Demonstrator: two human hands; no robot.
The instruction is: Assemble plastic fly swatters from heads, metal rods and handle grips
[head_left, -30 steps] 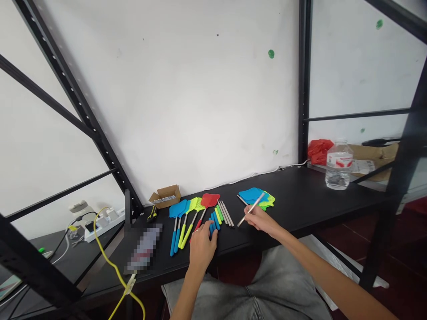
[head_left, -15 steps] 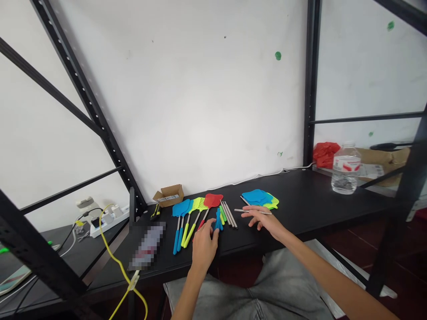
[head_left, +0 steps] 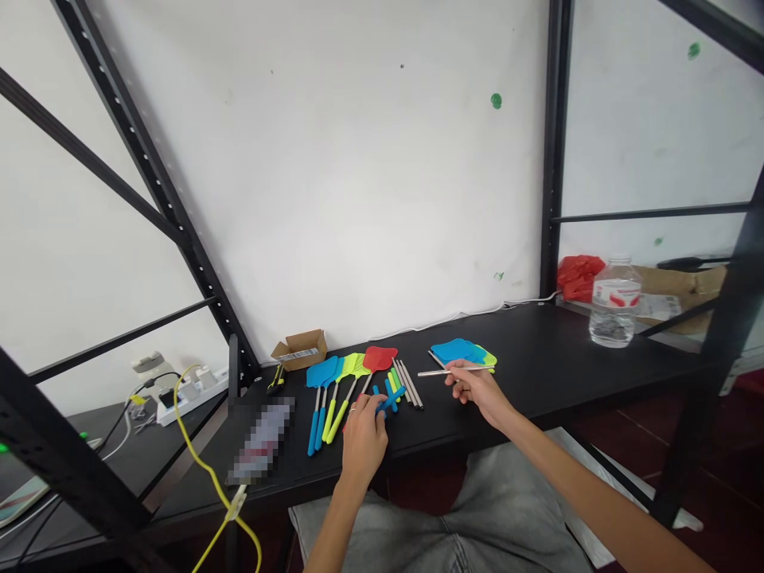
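Pinched in my left hand [head_left: 364,430] is a blue handle sleeve [head_left: 392,398], its free end pointing up and right. My right hand [head_left: 479,388] grips a thin metal rod [head_left: 435,373], held almost level, its bare end towards the left hand. Rod and sleeve are apart. Left of the hands lie several fly swatters in a row, with blue [head_left: 323,372], yellow [head_left: 356,364] and red [head_left: 380,359] heads. Between the hands are loose metal rods [head_left: 411,384] and green, yellow and blue sleeves. Behind my right hand, loose blue swatter heads [head_left: 457,350] overlap a yellow-green one [head_left: 490,360].
A small open cardboard box [head_left: 300,350] and a yellow-black cutter [head_left: 276,380] sit at the back left. A pixelated item [head_left: 263,439] lies at the front left near a yellow cable [head_left: 200,452]. A water bottle [head_left: 615,306] stands right, past a black post [head_left: 554,159].
My left hand has turned the blue sleeve from nearly upright to slanting right. My right hand has closed its fingers around the rod, which now points further left.
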